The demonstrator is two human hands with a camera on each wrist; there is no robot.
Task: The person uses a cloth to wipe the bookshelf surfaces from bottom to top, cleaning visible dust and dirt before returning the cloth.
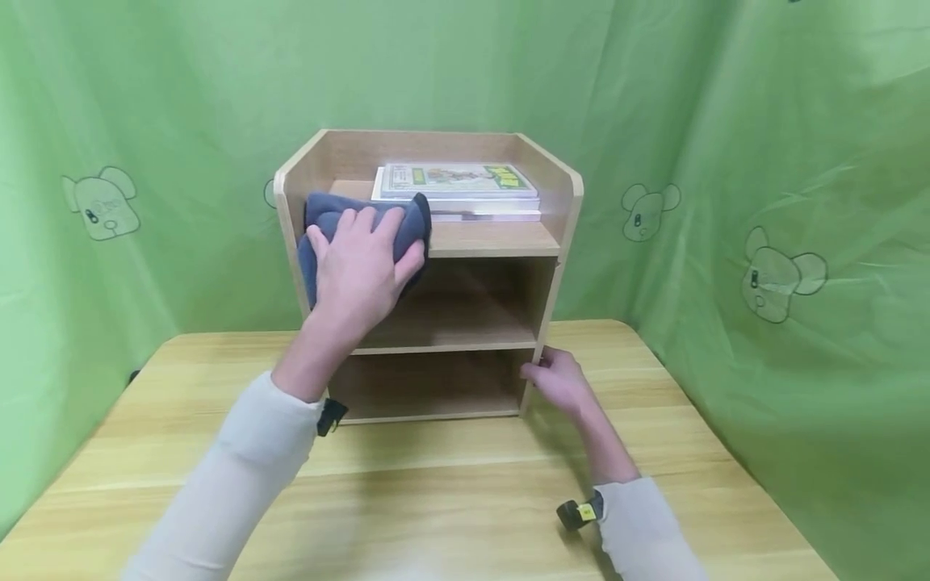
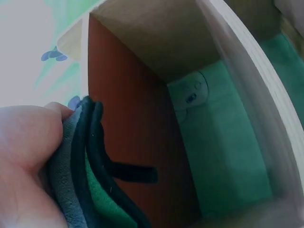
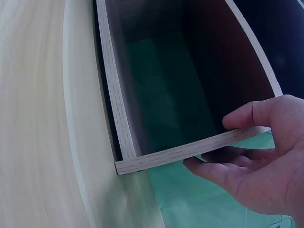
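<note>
A folded blue-grey cloth with black edging lies under my left hand, which grips it at the front left of the shelf unit's top board. Seen from the left wrist, the cloth has a dark trim, a green inner face and a small black loop. Low on the right, my right hand pinches the side panel of the wooden shelf unit. In the right wrist view, the thumb lies inside that panel and the other fingers outside it.
A stack of books lies on the unit's top board, right of the cloth. The unit stands at the back of a light wooden table. Green curtains with mouse-like drawings hang behind and on both sides.
</note>
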